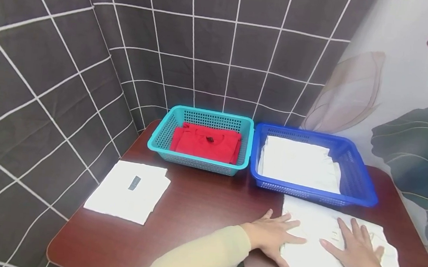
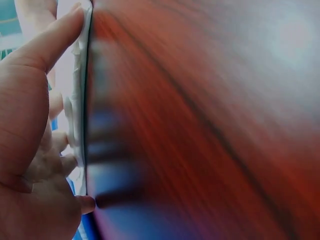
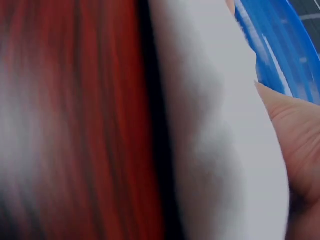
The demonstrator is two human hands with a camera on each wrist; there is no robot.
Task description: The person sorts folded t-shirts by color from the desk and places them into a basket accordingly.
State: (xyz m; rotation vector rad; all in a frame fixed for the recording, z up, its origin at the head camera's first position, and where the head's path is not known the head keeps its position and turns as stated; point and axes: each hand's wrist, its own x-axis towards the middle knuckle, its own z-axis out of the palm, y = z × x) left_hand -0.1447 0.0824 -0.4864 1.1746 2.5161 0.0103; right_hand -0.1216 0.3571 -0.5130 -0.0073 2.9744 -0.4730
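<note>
Fingers (image 1: 344,231) (spread), white cloth (image 1: 315,259) beneath

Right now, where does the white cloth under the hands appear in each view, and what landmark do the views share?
Head: white cloth, lower right, in front of the blue basket.
Left wrist: narrow upright strip towards the left.
Right wrist: broad band right of centre.
Shared landmark: the reddish table.

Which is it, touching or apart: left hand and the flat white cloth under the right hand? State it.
Touching. The head view shows the left hand with spread fingers resting on the flat white cloth.
</note>
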